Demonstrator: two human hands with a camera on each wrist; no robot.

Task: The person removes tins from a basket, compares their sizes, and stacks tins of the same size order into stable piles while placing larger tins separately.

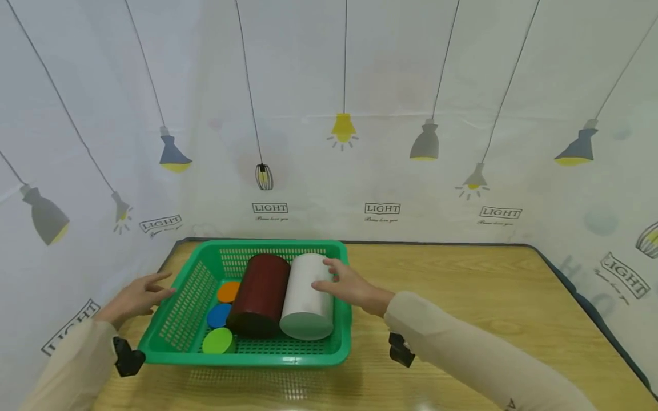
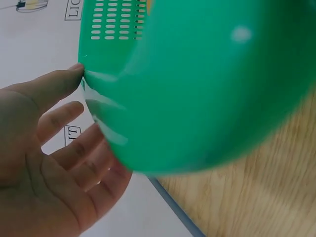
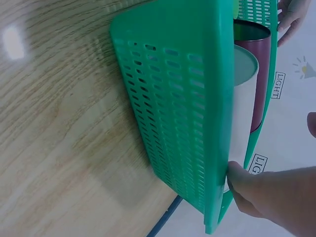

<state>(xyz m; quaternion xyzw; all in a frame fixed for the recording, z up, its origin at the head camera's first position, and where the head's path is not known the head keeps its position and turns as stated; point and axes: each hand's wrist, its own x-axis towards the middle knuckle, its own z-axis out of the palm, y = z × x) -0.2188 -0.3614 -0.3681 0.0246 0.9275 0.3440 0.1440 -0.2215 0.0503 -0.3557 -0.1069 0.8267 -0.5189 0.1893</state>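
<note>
A green plastic basket [image 1: 247,359] stands on the table. Inside lie a dark red cylinder [image 1: 261,291] and a white cylinder [image 1: 307,294], side by side with their ends toward me. Orange [image 1: 228,291], blue [image 1: 220,315] and lime green [image 1: 218,341] round pieces line the basket's left side. My left hand [image 1: 139,297] is at the left rim, thumb tip right at the edge and fingers loosely spread outside the wall in the left wrist view. My right hand [image 1: 352,285] reaches over the right rim, thumb and fingers apart over the white cylinder's upper right side.
The wooden table [image 1: 462,297] extends to the right of the basket. A white wall sheet [image 1: 308,85] printed with lamps surrounds the table at the back and sides. A dark edging [image 1: 565,274] runs along the table's border.
</note>
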